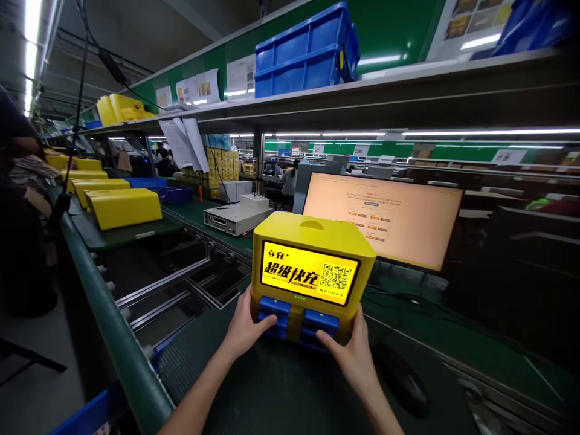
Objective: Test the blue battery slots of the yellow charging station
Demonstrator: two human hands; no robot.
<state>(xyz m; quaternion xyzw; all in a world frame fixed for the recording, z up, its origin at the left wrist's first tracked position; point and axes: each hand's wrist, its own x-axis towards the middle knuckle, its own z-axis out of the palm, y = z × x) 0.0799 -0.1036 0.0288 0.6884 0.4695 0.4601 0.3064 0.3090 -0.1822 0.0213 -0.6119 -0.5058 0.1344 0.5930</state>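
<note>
A yellow power bank station [312,232] is between my hands above the dark green work surface [254,393]. Its lit front screen [308,272] shows black lettering and a QR code. Below the screen, blue power banks [321,320] sit in two side-by-side columns. My left hand [247,326] grips the lower left side, its thumb over the left blue column. On the opposite side, my right hand [353,344] grips the lower right edge, thumb against the right column. The fingers behind the casing are hidden.
A monitor [408,217] stands behind on the right, with a black mouse [401,377] nearer me. More yellow casings [124,208] line the conveyor at left. A grey instrument [235,215] stands beyond the rails. Overhead, a shelf holds a blue crate [303,57].
</note>
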